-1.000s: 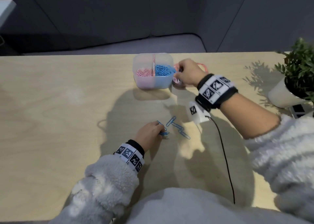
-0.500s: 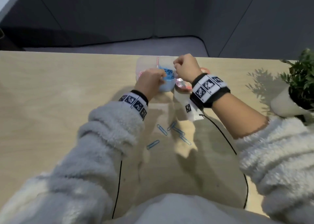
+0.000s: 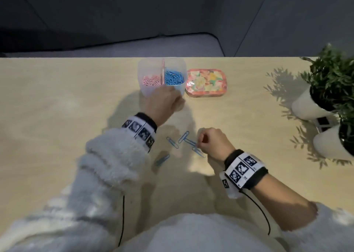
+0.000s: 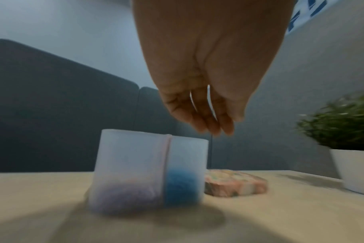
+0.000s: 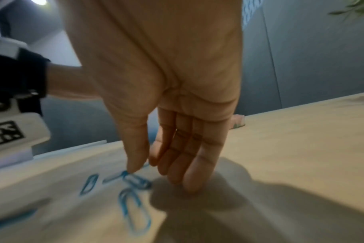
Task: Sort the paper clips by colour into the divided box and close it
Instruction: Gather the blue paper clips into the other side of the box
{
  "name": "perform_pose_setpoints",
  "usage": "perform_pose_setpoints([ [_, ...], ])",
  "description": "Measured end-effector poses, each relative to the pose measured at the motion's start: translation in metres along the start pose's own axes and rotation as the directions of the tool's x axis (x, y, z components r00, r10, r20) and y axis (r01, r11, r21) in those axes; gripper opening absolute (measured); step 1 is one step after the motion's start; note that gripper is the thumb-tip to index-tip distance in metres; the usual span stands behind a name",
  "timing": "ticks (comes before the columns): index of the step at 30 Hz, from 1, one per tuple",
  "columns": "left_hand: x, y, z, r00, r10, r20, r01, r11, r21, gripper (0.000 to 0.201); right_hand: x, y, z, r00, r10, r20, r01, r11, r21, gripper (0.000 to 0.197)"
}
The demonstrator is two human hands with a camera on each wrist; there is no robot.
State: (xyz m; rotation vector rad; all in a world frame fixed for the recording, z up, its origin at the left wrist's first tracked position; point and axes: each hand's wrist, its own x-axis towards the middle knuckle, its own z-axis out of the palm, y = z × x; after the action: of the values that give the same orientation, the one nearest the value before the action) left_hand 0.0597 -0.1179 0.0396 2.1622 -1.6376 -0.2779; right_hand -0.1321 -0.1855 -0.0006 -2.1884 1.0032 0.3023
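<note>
Both hands have left the divided box (image 3: 145, 73) at the far edge; my right hand (image 3: 212, 140) is down, thumb touching the loose blue clips (image 3: 191, 143). My left hand (image 3: 162, 100) hovers near the box, fingers relaxed, empty.

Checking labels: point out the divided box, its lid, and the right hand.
divided box (image 3: 146, 91): head view, bare front wall under the pink side.
lid (image 3: 206, 82): head view, middle of its patterned top.
right hand (image 3: 213, 141): head view, back of the hand, by the loose blue clips.
</note>
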Motion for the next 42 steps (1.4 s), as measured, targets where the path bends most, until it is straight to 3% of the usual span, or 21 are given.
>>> perform_pose_setpoints([
  [1, -0.021, 0.002, 0.005, 0.993, -0.041, 0.112, 0.045, 0.998, -0.032, 0.021, -0.004, 0.002, 0.006, 1.000, -0.003, 0.014, 0.003, 1.000, -0.006, 0.018],
  [3, -0.062, 0.001, 0.018, 0.932, -0.126, 0.339, 0.148, 0.988, -0.041, 0.023, -0.007, 0.003, 0.015, 1.000, -0.014, 0.001, 0.014, 1.000, 0.026, 0.021],
  [6, -0.107, -0.008, 0.037, 0.869, -0.149, 0.472, 0.223, 0.969, -0.105, 0.025, -0.005, 0.000, 0.020, 0.998, -0.055, -0.034, 0.056, 0.998, 0.028, 0.032],
  [10, -0.130, -0.009, 0.051, 0.889, -0.141, 0.436, 0.235, 0.957, -0.171, 0.012, -0.001, -0.001, 0.026, 0.993, -0.118, -0.028, 0.117, 0.993, -0.031, 0.024],
  [15, -0.112, -0.007, 0.056, 0.906, -0.116, 0.407, 0.198, 0.966, -0.167, 0.009, -0.001, 0.000, 0.031, 0.994, -0.082, -0.070, 0.082, 0.997, -0.004, 0.006],
  [19, -0.092, -0.008, 0.058, 0.937, -0.121, 0.328, 0.174, 0.975, -0.135, 0.032, 0.001, -0.002, 0.035, 0.994, -0.100, -0.050, 0.094, 0.989, -0.115, 0.002],
  [23, -0.075, -0.014, 0.055, 0.937, -0.109, 0.331, 0.143, 0.986, -0.082, 0.053, -0.002, -0.005, 0.030, 0.993, -0.115, 0.019, 0.116, 0.991, -0.065, 0.009],
  [26, -0.069, -0.014, 0.051, 0.931, -0.100, 0.350, 0.131, 0.989, -0.066, 0.042, 0.004, -0.013, 0.017, 0.976, -0.217, 0.026, 0.218, 0.976, -0.013, 0.024],
  [30, -0.067, -0.013, 0.048, 0.907, -0.104, 0.409, 0.151, 0.985, -0.085, 0.025, 0.025, -0.023, 0.005, 0.968, -0.244, 0.064, 0.251, 0.955, -0.157, 0.029],
  [36, -0.076, -0.005, 0.061, 0.910, -0.135, 0.392, 0.152, 0.988, -0.015, 0.016, 0.040, -0.023, 0.005, 0.976, -0.197, 0.093, 0.214, 0.950, -0.227, 0.009],
  [42, -0.077, -0.001, 0.063, 0.911, -0.172, 0.375, 0.203, 0.978, -0.044, 0.021, 0.031, -0.014, 0.010, 0.975, -0.203, 0.085, 0.217, 0.951, -0.219, 0.005],
])
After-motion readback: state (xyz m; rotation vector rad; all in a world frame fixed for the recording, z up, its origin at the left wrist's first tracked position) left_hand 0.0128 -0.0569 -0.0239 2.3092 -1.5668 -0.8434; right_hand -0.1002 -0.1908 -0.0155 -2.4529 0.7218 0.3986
